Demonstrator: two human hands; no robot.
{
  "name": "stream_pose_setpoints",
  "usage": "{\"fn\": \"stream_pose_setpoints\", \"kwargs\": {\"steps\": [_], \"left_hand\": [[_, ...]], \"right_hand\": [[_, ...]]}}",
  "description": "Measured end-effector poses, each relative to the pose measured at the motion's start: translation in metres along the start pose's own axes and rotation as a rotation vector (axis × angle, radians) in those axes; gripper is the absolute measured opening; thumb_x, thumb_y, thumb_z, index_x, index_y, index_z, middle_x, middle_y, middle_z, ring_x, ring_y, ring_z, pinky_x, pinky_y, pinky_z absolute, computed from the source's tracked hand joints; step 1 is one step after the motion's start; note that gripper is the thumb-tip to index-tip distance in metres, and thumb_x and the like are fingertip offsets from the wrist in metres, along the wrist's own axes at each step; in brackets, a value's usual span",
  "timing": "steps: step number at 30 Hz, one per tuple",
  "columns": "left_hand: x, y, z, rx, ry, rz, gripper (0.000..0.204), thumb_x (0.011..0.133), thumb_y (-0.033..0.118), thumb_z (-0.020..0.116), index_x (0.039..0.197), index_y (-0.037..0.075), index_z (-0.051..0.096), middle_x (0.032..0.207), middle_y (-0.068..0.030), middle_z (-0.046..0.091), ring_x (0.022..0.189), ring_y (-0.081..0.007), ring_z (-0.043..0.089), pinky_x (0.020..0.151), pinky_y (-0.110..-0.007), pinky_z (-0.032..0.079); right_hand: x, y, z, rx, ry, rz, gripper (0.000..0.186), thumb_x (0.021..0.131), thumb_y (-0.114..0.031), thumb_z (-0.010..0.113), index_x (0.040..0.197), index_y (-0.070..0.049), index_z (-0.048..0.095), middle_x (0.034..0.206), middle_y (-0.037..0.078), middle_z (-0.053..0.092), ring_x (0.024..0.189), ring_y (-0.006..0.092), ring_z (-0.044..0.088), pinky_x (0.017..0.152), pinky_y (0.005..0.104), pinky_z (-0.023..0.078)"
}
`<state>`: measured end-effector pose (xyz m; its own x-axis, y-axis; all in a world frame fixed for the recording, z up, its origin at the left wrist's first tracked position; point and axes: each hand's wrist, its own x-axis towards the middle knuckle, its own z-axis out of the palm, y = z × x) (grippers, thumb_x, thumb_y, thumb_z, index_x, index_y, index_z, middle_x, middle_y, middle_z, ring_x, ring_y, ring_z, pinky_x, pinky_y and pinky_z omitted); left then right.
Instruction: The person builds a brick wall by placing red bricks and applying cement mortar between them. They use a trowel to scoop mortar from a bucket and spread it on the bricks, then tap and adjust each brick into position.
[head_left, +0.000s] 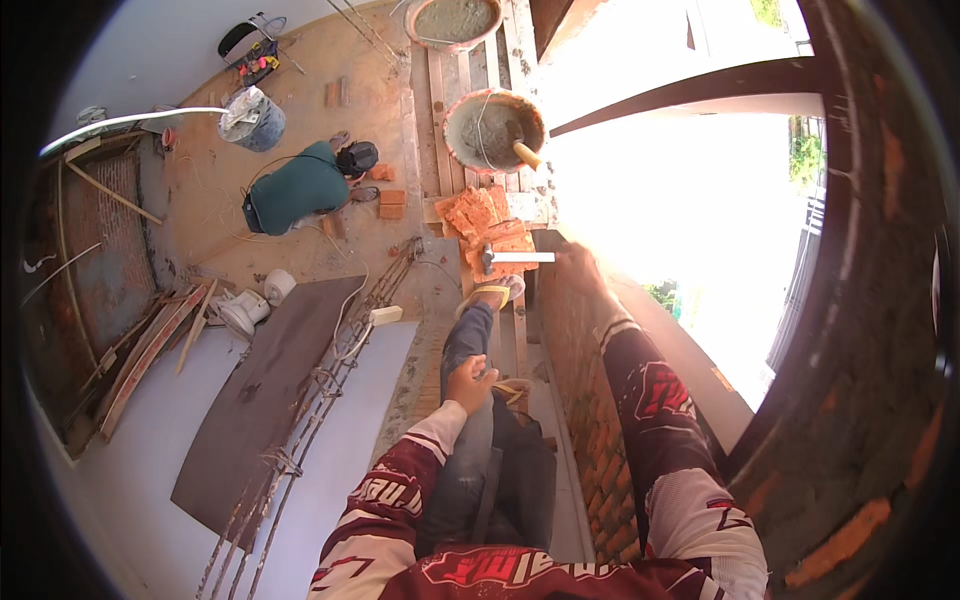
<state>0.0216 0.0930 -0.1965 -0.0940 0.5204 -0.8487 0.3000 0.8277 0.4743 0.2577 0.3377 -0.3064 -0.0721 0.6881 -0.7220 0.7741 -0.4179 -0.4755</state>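
My left hand is open over my bent leg, fingers slightly curled. My right hand grips the end of the pale handle of a hammer, whose dark head lies over broken orange bricks. Strong glare washes out part of that hand. Just beyond the bricks stands a bucket of mortar with a wooden-handled tool in it; a second mortar container is farther off. My sandalled foot is just below the bricks, on boards.
A crouching person in green works at the left, near bricks and a bucket. Rebar, boards and a white fan lie lower left. A brick wall drops beside me; a bright opening is right.
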Motion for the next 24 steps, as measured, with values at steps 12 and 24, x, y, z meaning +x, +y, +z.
{"fn": "stream_pose_setpoints", "kwargs": {"steps": [12,24], "left_hand": [[0.308,0.136,0.011,-0.475,0.172,0.202,0.070,0.092,0.032,0.079,0.136,-0.013,0.049,0.135,-0.0263,0.060,0.125,-0.0286,0.061,0.104,-0.035,0.050],[0.471,0.177,0.027,-1.158,0.626,-0.345,0.085,0.075,0.047,0.090,0.124,-0.013,0.054,0.114,-0.0184,0.060,0.094,-0.0263,0.057,0.082,-0.036,0.047]], "right_hand": [[0.207,-0.074,0.045,-0.304,0.256,-0.242,0.051,0.100,-0.027,0.057,0.149,-0.018,0.049,0.099,0.028,0.066,0.092,0.0450,0.069,0.079,0.0531,0.055],[-0.021,-0.042,0.017,0.934,0.341,0.109,0.057,0.106,-0.026,0.059,0.154,-0.001,0.044,0.109,0.011,0.071,0.082,0.0152,0.067,0.078,0.0317,0.055]]}}
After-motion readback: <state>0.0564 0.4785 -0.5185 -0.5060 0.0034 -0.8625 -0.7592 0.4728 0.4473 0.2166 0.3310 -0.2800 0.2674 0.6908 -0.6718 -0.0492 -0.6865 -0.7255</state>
